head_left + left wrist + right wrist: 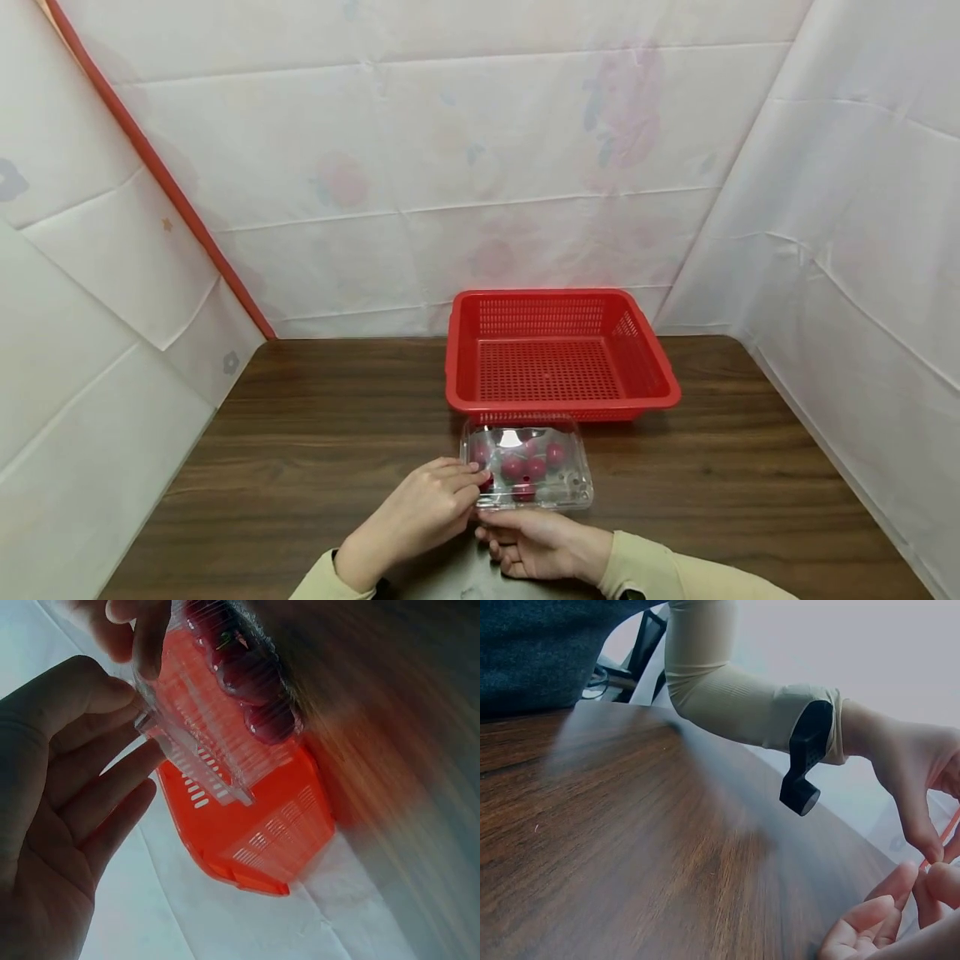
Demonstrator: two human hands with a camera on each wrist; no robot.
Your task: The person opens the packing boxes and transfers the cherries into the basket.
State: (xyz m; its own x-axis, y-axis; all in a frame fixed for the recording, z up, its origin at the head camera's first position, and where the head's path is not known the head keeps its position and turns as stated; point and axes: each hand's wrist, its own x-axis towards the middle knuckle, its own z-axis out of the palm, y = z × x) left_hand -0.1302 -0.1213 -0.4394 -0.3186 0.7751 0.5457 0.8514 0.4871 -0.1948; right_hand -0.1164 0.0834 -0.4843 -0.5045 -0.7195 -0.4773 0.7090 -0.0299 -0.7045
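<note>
A clear plastic clamshell box point(573, 487) stands on the table just in front of the red basket. Several dark red round fruits point(513, 465) show through its lid. My left hand point(431, 504) is at the box's front left corner, and in the left wrist view its thumb and forefinger pinch the rim of the clear plastic. Beside it, my right hand point(540, 542) holds the front edge with thumb and forefinger, the other fingers curled below. In the right wrist view the fingertips of both hands meet closely, and the box is mostly hidden.
The red perforated basket point(562, 406) sits at the back of the brown wooden table point(322, 417), its front rim right behind the box. White patterned cloth point(480, 167) hangs at the back and both sides. A dark patch point(465, 575) lies under the hands at the front.
</note>
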